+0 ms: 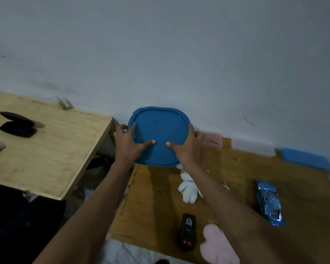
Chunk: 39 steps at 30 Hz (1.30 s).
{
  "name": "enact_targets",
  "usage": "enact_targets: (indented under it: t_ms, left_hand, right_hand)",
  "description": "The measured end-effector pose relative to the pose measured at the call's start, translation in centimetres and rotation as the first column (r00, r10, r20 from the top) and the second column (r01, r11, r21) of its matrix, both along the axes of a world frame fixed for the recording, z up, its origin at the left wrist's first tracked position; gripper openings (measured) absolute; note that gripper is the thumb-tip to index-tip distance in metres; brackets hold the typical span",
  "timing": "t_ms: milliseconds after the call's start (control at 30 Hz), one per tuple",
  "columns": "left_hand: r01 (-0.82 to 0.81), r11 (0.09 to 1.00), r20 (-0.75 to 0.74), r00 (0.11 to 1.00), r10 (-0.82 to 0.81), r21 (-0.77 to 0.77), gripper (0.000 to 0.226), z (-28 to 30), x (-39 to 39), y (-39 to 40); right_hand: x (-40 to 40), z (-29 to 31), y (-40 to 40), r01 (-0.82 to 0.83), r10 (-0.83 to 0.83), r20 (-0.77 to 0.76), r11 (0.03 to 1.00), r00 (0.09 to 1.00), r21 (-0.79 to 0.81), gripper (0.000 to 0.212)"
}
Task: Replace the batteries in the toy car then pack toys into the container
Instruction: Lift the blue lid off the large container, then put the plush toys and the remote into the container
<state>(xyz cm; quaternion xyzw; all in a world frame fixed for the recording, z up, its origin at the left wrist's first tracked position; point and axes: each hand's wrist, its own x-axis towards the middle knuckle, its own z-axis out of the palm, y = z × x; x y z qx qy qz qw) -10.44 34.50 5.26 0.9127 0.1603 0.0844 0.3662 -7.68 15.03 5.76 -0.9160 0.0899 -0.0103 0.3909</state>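
A: Nearest items on the desk (156, 206)?
B: Pink plush (218, 244); black remote control (187, 232), two red buttons; blue toy car (269, 201), well right of the fingers; white plush rabbit (188, 187), just below the right wrist.

A: Hands?
B: Left hand (129, 142) and right hand (187, 147) grasp opposite edges of the blue lid (158, 130); thumbs pressed on top, fingers curled round its rim.

A: Beyond the fingers?
B: Pink container (213, 141), clear container (253, 146), blue container (307, 159), along the wall (179, 54).

A: Left of them?
B: Second desk (55, 145); open black case (17, 124).
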Motion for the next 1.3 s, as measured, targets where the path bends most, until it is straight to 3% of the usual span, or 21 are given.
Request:
enact_targets:
  t_ms: [300,533,800,900,1000,1167,1233,1300]
  left_hand:
    - [-0.058,0.990,-0.036,0.997,0.063,0.125,0.105,-3.1,-13.7,0.6]
    - [-0.050,0.990,-0.168,0.983,0.071,0.128,0.111,-8.3,-20.1,0.7]
    - [0.011,0.985,-0.315,0.948,0.045,0.173,0.105,-10.7,-19.6,0.9]
    - [-0.040,0.966,-0.228,0.968,0.101,0.256,0.103,-9.9,-19.3,-0.7]
    - [0.003,0.965,-0.112,0.993,0.028,0.262,0.098,-8.3,-17.0,-4.0]
    - [0.240,0.966,-0.049,0.970,-0.236,0.097,0.078,-6.2,-11.4,-12.6]
    - [0.295,0.955,-0.062,0.953,-0.297,-0.034,0.076,-6.0,-9.8,-15.1]
    - [0.321,0.946,-0.099,0.941,-0.325,-0.048,0.076,-6.9,-8.3,-17.0]
  right_hand:
    - [-13.5,-3.5,0.7,-0.081,0.080,-0.040,0.997,0.996,-0.014,0.103]
    - [-19.9,-6.9,0.1,-0.133,0.114,-0.198,0.988,0.974,-0.082,0.095]
    - [-19.1,-8.3,0.6,-0.193,0.106,-0.358,0.957,0.928,-0.217,0.078]
    - [-18.0,-6.9,-0.2,-0.167,0.112,-0.266,0.966,0.957,-0.196,0.063]
    - [-16.0,-4.9,-2.2,-0.075,0.055,-0.145,0.989,0.988,-0.130,0.053]
    - [-12.9,-3.7,-8.6,0.075,-0.089,-0.079,0.983,0.993,-0.169,0.052]
    - [-12.5,-3.8,-10.8,0.074,-0.102,-0.102,0.965,0.989,-0.250,0.056]
    - [-12.1,-4.6,-12.8,0.052,-0.103,-0.189,0.965,0.977,-0.257,0.062]
